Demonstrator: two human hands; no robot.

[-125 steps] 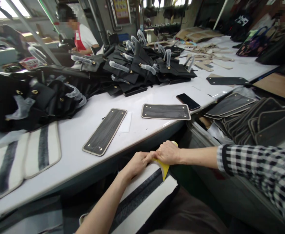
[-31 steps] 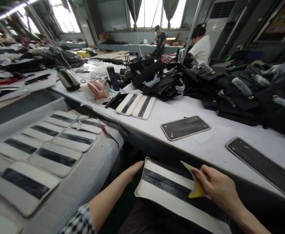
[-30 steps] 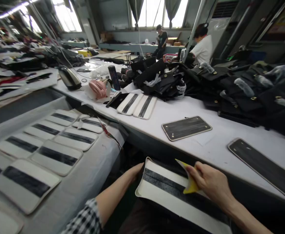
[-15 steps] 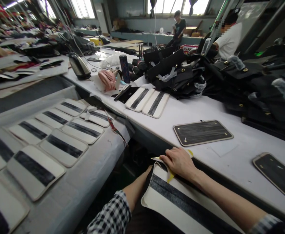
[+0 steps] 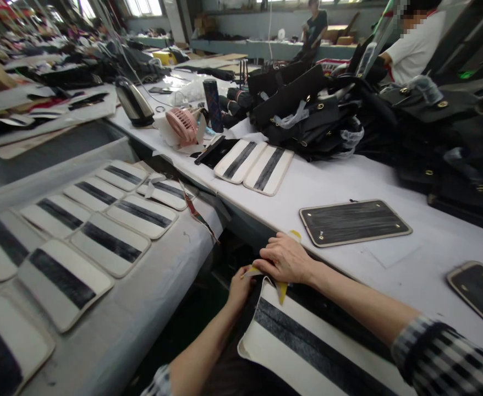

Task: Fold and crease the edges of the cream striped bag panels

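1. Panel (image 5: pixel 307 338), white and rectangular, with a broad black stripe along its length: it lay slantwise in front of you, below the edge of the long white-topped table (image 5: pixel 328 179), the end nearest your hands slightly curled at its corners.
2. Right hand (image 5: pixel 287 258), bare: you had it clasped over the thin, curved yellow piece (image 5: pixel 283 290), material uncertain, whose lower tip overlapped the panel's upper corner in view.
3. Left hand (image 5: pixel 238 291), bare: its fingertips were gathered at the left end of the yellow piece. Whether you gripped that end or merely touched it could not be told.
4. Step in hand, as judged: you appeared to be working the yellow piece at the panel's end, both hands meeting by one corner.
5. Next move, as judged: it called for a firm right-hand hold, the left fingers steadying the edge, and the curled corner kept from creasing.
6. Dark grey rectangular panel (image 5: pixel 355 223), pale-rimmed, small metal fittings near its corners: it lay flat on the table, just beyond your right hand.
7. White panels with black stripes (image 5: pixel 111 245), several: these lay in rows on the sheet-covered grey bench (image 5: pixel 171 280) to your left.
8. Black bags with gold-coloured fittings (image 5: pixel 316 129), handles wrapped in clear plastic: heaped farther back.
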